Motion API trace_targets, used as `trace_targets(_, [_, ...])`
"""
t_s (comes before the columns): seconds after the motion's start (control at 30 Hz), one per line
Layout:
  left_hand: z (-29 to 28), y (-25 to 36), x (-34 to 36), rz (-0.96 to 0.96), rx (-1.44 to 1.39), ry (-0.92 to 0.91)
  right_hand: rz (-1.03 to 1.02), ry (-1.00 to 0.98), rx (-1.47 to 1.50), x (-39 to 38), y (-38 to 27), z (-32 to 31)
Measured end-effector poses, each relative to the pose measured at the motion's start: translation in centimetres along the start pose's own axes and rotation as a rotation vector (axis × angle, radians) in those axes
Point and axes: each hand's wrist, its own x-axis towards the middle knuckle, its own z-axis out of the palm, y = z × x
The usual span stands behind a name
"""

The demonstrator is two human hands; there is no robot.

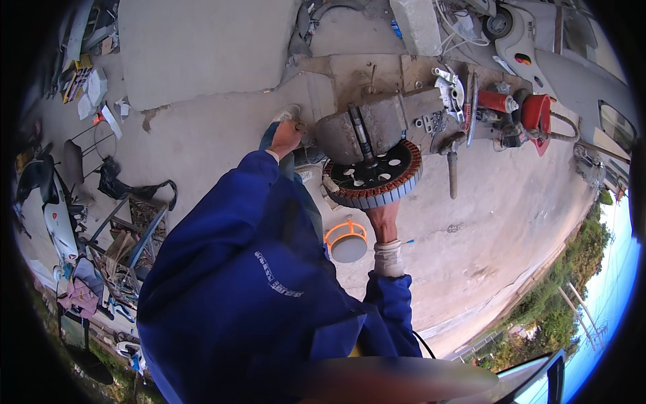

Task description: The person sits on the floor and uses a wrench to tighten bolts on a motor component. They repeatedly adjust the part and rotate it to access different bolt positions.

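A round motor stator (372, 183), with copper windings around a black holed disc, stands out from a heavy metal vise (333, 138). Its axle (361, 135) lies between the vise jaws. My right hand (383, 219) grips the stator's near rim from below; the fingers are hidden behind it. Left of the vise, my left hand (286, 137) is closed in a fist near the vise's side. Whatever is inside that fist is too small to make out.
Right of the vise, the metal bench (420, 101) carries a hammer (453, 161), a red spray can (496, 101), a red container (536, 114) and loose parts. An orange-framed stool (350, 248) stands below. Scrap and a metal-framed bin (134, 229) lie left; a vehicle (579, 74) stands far right.
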Motion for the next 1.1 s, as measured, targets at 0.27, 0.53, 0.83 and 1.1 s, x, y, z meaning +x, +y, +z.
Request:
trace_targets(0.27, [4.4,2.6,-2.1,0.151,-0.081,0.208,0.057,-0.041,0.020,0.7,1.0,0.3])
trace_targets(0.53, [-5.0,14.4,0.1,0.043,0.406,-0.069,-0.055,0.020,-0.088,0.0,1.0,0.9])
trace_targets(0.83, [2.9,4.0,-2.2,0.098,-0.286,0.091,0.062,0.029,0.050,0.0,-0.1,0.2])
trace_targets(1.1, [2.5,5.1,-4.8,0.283,0.054,0.105,0.065,-0.070,0.096,-1.6,1.4,0.7])
